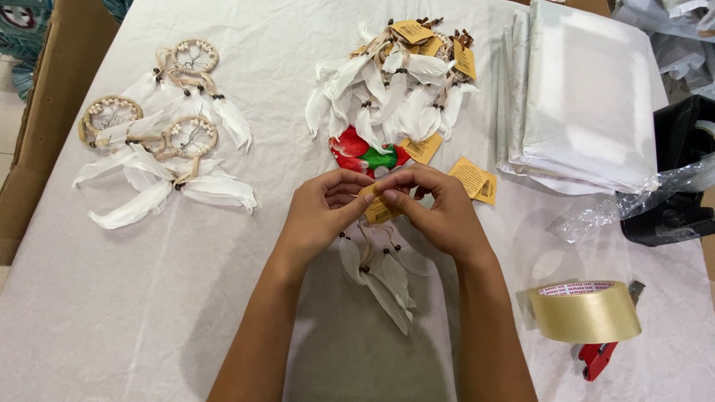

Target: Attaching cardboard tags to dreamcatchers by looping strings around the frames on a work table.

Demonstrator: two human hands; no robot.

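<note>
A white-covered worktop [223, 298] spreads beneath a person's two bare hands, which meet near its middle. Well off to the right of the grip and farther from the person lies a stack of white plastic bags [588, 97]. Straight beyond the grip sits a heap of white-feathered dreamcatchers [395, 89] carrying yellow tags, with a red and green feathered piece [365, 155] at its near edge. Far to the left of the grip, three more beaded dreamcatchers [160, 141] lie spread flat, their white feathers fanned toward the person. At the right edge, a black tape dispenser [681, 171] stands with crumpled clear film [633, 201] trailing from it. Right of the grip and nearer the person, a roll of clear packing tape [586, 311] rests on a red-handled holder [596, 359]. Two loose yellow tags [474, 179] lie just right of the grip.

The left hand [320, 216] and the right hand [443, 212] both pinch a yellow tag [380, 208] between thumb and fingertips, their fingertips touching over it. Directly under the grip hangs a small dreamcatcher [380, 272], its beaded cords and white feathers draping down onto the worktop between the person's forearms; its hoop is hidden behind the fingers.
</note>
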